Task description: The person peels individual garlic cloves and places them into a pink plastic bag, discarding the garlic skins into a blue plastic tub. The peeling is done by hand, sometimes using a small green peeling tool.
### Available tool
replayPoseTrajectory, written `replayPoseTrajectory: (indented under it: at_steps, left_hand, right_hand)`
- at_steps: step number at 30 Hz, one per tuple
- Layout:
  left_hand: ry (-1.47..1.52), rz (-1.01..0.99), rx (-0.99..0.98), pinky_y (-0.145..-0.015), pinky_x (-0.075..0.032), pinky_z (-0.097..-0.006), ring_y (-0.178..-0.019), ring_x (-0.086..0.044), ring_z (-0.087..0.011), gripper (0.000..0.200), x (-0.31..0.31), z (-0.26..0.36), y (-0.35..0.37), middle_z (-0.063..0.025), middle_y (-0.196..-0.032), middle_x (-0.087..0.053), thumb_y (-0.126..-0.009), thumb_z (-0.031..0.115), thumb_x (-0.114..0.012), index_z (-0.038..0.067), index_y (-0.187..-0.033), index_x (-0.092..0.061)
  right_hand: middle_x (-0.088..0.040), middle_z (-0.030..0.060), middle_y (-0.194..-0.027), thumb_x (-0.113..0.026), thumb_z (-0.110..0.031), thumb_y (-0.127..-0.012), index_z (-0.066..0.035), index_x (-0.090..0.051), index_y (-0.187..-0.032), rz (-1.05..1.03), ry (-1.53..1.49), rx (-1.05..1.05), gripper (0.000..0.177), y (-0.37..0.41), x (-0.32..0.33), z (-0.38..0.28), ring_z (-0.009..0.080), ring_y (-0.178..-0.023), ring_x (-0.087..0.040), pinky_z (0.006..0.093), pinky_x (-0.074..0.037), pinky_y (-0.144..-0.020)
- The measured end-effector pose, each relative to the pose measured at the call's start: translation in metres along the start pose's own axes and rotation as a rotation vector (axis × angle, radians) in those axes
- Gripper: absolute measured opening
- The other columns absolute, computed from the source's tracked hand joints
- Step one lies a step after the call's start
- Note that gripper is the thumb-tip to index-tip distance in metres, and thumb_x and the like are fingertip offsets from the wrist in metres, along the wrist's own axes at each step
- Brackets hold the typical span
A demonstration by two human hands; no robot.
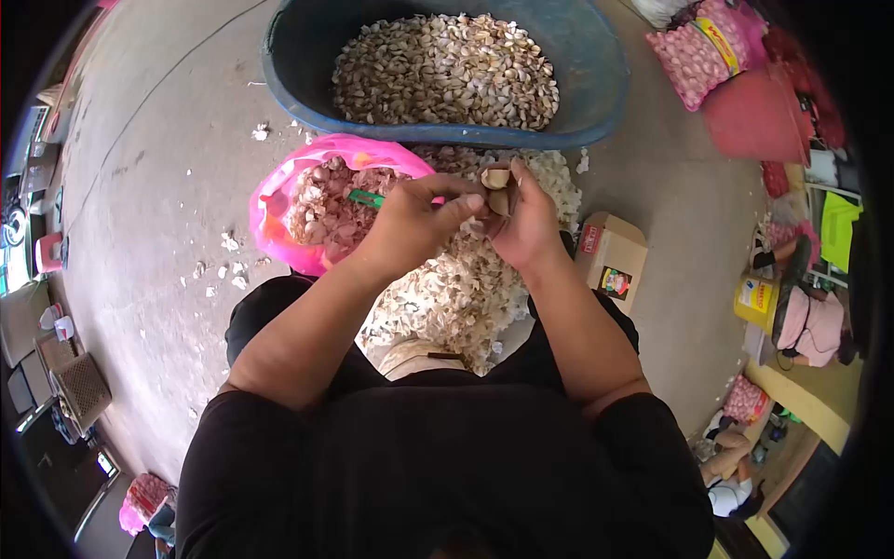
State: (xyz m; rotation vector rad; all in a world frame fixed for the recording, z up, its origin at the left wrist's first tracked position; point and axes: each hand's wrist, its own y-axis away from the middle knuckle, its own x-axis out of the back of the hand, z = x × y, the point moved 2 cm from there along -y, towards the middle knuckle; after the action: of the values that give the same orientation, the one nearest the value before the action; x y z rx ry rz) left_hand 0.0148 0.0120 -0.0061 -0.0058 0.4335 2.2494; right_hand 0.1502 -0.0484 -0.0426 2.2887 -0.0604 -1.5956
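Observation:
In my right hand (523, 224) are garlic cloves (497, 178), pale tan and lying between the thumb and curled fingers. My left hand (419, 219) is closed, thumb and forefinger pinched together close to the cloves. From behind it pokes a green handle (366, 197); the rest of that tool is hidden by the hand. A pink plastic bag (270, 238) with reddish garlic (321, 196) sits beside the left hand. Under both hands spreads a heap of garlic skins (438, 298). Beyond them stands a blue-green tub (447, 133) holding many loose cloves (447, 70).
An open cardboard box (615, 256) lies right of my right hand. Scraps of skin (230, 242) dot the concrete floor on the left. Far right are a net bag of garlic (694, 61), a red tub (759, 116) and a yellow container (756, 300). Another person (731, 489) sits at lower right.

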Motion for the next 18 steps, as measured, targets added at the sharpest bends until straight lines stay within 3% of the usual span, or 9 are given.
replayPoseTrajectory:
  at_steps: [2, 5, 6, 9, 10, 11, 13, 15, 18]
  left_hand:
    - [-0.334, 0.147, -0.361, -0.055, -0.04, -0.0187, -0.06, -0.047, -0.004, 0.023, -0.009, 0.009, 0.001, 0.0, -0.07, -0.056, -0.083, 0.02, -0.056, 0.003, -0.098, -0.058]
    - [-0.138, 0.135, 0.048, -0.054, -0.039, -0.0198, -0.063, -0.048, -0.0039, 0.026, 0.0, 0.025, 0.006, -0.0007, -0.07, -0.056, -0.085, 0.022, -0.053, 0.001, -0.098, -0.057]
    - [-0.009, 0.144, 0.157, -0.054, -0.041, -0.0217, -0.067, -0.05, -0.0062, 0.027, 0.008, 0.03, 0.005, -0.0042, -0.077, -0.057, -0.087, 0.026, -0.047, 0.002, -0.095, -0.057]
    - [0.572, 0.187, 0.287, -0.054, -0.042, -0.0227, -0.07, -0.053, -0.0096, 0.028, 0.031, 0.016, -0.003, -0.0065, -0.083, -0.057, -0.088, 0.029, -0.043, 0.004, -0.092, -0.055]
    - [0.642, 0.199, 0.308, -0.057, -0.046, -0.0257, -0.072, -0.055, -0.0132, 0.027, 0.033, 0.023, 0.0, -0.0068, -0.082, -0.057, -0.089, 0.027, -0.04, 0.003, -0.09, -0.054]
    - [0.727, 0.167, 0.288, -0.059, -0.047, -0.0262, -0.074, -0.055, -0.0138, 0.027, 0.036, 0.023, 0.0, -0.0072, -0.082, -0.057, -0.089, 0.026, -0.039, 0.002, -0.091, -0.053]
    - [0.891, 0.09, 0.239, -0.062, -0.049, -0.0272, -0.077, -0.055, -0.015, 0.028, 0.041, 0.021, -0.003, -0.0081, -0.082, -0.057, -0.09, 0.024, -0.037, 0.001, -0.092, -0.053]
    - [0.919, 0.016, 0.215, -0.061, -0.049, -0.0278, -0.069, -0.056, -0.0169, 0.031, 0.047, 0.027, -0.002, -0.0096, -0.08, -0.057, -0.09, 0.025, -0.034, 0.001, -0.091, -0.053]
    - [0.859, -0.037, 0.237, -0.047, -0.042, -0.0245, -0.054, -0.05, -0.0147, 0.035, 0.051, 0.033, 0.005, -0.0076, -0.071, -0.054, -0.091, 0.032, -0.032, 0.003, -0.085, -0.053]
  right_hand:
    - [-0.054, 0.0059, -0.082, -0.033, -0.036, -0.089, -0.01, -0.05, -0.098, 0.456, 0.089, 0.039, 0.032, 0.0, -0.009, 0.008, 0.0187, -0.068, -0.055, 0.039, -0.05, -0.062]
    - [-0.054, 0.0051, -0.08, -0.033, -0.034, -0.09, -0.007, -0.05, -0.094, 0.392, 0.113, -0.061, 0.032, -0.007, -0.013, 0.026, 0.0181, -0.067, -0.055, 0.0338, -0.051, -0.059]
    - [-0.053, 0.007, -0.081, -0.03, -0.032, -0.091, -0.003, -0.048, -0.093, 0.316, -0.027, -0.13, 0.034, -0.01, -0.013, 0.025, 0.0178, -0.068, -0.055, 0.0318, -0.052, -0.061]
    - [-0.052, 0.0109, -0.085, -0.027, -0.031, -0.091, 0.0, -0.045, -0.097, 0.537, 0.05, 0.026, 0.036, -0.034, -0.017, -0.004, 0.0215, -0.072, -0.056, 0.034, -0.052, -0.064]
    - [-0.051, 0.0146, -0.088, -0.025, -0.03, -0.092, 0.0, -0.041, -0.1, 0.556, 0.099, 0.11, 0.035, -0.044, -0.041, -0.025, 0.0284, -0.075, -0.056, 0.0396, -0.052, -0.067]
    - [-0.047, 0.0222, -0.099, -0.029, -0.03, -0.091, 0.003, -0.031, -0.111, 0.43, 0.232, 0.104, 0.039, -0.052, -0.05, -0.049, 0.035, -0.087, -0.054, 0.0394, -0.049, -0.073]
    - [-0.048, 0.0232, -0.106, -0.043, -0.041, -0.085, 0.002, -0.028, -0.122, 0.698, 0.785, 0.369, 0.058, -0.059, -0.085, -0.077, 0.0319, -0.092, -0.053, 0.0372, -0.045, -0.075]
    - [-0.05, 0.0155, -0.105, -0.05, -0.033, -0.083, -0.002, -0.04, -0.118, 0.592, 1.344, 0.473, 0.047, -0.06, -0.113, -0.084, 0.0226, -0.088, -0.054, 0.032, -0.045, -0.073]
    - [-0.055, 0.0089, -0.094, -0.058, -0.021, -0.079, -0.001, -0.052, -0.107, 0.096, 1.691, 0.298, 0.035, -0.046, -0.13, -0.042, 0.0148, -0.075, -0.054, 0.0288, -0.045, -0.069]
